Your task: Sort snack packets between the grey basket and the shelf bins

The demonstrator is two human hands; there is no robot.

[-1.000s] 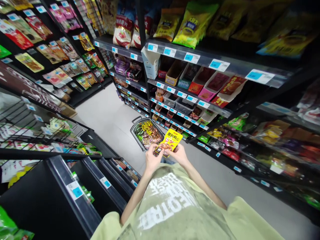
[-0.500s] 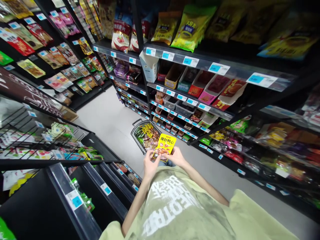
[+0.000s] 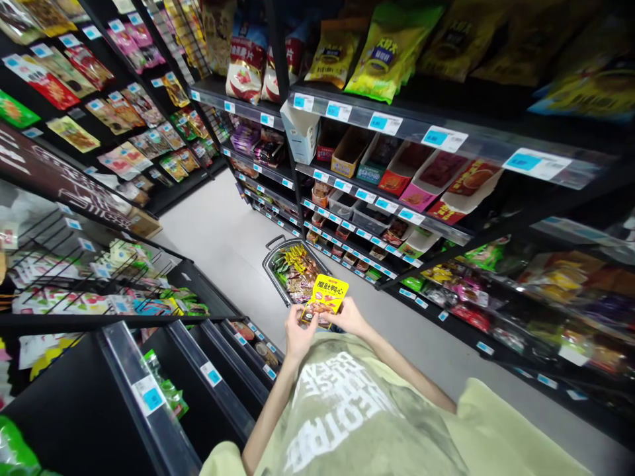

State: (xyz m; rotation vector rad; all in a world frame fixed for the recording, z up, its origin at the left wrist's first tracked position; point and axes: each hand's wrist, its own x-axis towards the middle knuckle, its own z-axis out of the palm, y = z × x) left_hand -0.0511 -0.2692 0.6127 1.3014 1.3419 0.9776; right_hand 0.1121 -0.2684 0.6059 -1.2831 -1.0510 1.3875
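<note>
A small yellow snack packet (image 3: 326, 298) with dark lettering is held upright in front of my chest. My left hand (image 3: 297, 336) pinches its lower left corner, and my right hand (image 3: 348, 318) grips its lower right edge. Both hands are closed on the packet. Just beyond it, on the grey floor, stands a shopping basket (image 3: 272, 259) holding several coloured snack packs.
Dark shelving (image 3: 421, 142) with blue price tags and snack boxes rises on the right. Racks of hanging packets (image 3: 124, 119) fill the left, with low black bins (image 3: 218, 370) beside my left arm. A grey floor aisle (image 3: 218, 225) runs away between them.
The packet and both hands have drawn slightly lower and closer to my chest. The view has shifted a little; both hands keep their grip.
</note>
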